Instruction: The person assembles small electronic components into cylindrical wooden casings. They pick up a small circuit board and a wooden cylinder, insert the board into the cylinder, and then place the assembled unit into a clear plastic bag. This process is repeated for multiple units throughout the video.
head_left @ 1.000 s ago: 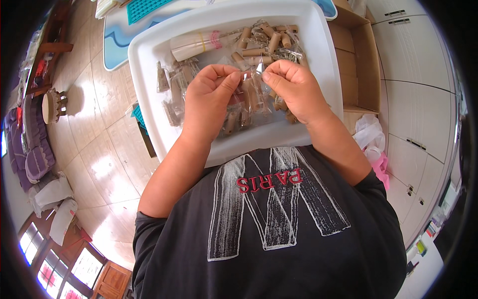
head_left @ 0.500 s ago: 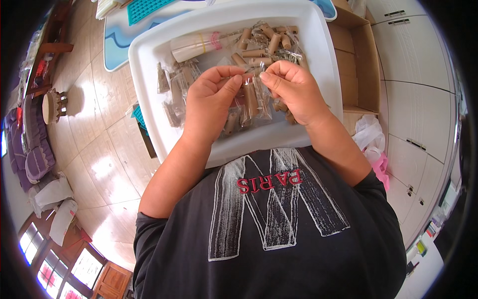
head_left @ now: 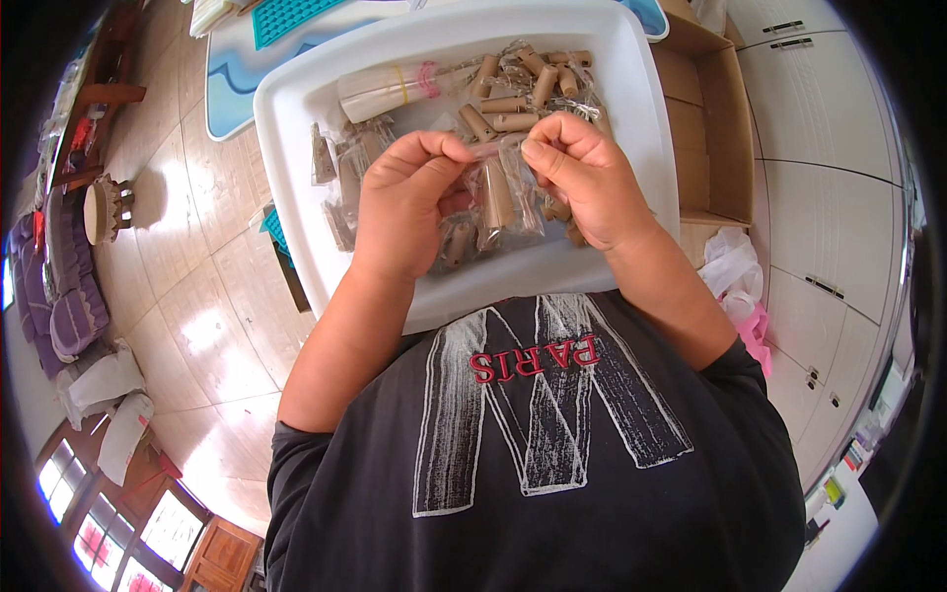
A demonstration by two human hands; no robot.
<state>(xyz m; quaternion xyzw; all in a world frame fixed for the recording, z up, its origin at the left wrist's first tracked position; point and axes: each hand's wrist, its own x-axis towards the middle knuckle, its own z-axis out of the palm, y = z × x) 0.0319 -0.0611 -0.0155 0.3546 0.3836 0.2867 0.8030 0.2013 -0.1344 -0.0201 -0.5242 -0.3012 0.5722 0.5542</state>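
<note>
Between my hands hangs a clear plastic bag (head_left: 525, 212) with a brown cardboard-like tube (head_left: 497, 197) inside. My left hand (head_left: 409, 192) pinches the bag's upper edge at its left corner, thumb against fingers. On the other corner, my right hand (head_left: 582, 178) has thumb and forefinger closed on the film. Below and around them is a white plastic tub (head_left: 286, 178). Loose brown tubes (head_left: 544, 87) lie at its far right, and bagged brown tubes (head_left: 345, 187) at its left. A banded bundle of clear bags (head_left: 380, 92) rests along the far left inside.
The tub stands by a blue-and-white table top (head_left: 229, 94) with a teal mat (head_left: 286, 20). At right are an open cardboard box (head_left: 725, 128), white cabinets (head_left: 824, 118) and a crumpled white plastic bag (head_left: 730, 261). A small round stool (head_left: 102, 210) stands on the tiled floor at left.
My left hand has shifted slightly left, drawing the bag's top edge flatter between the hands. My right hand has moved a little; both still hold the bag.
</note>
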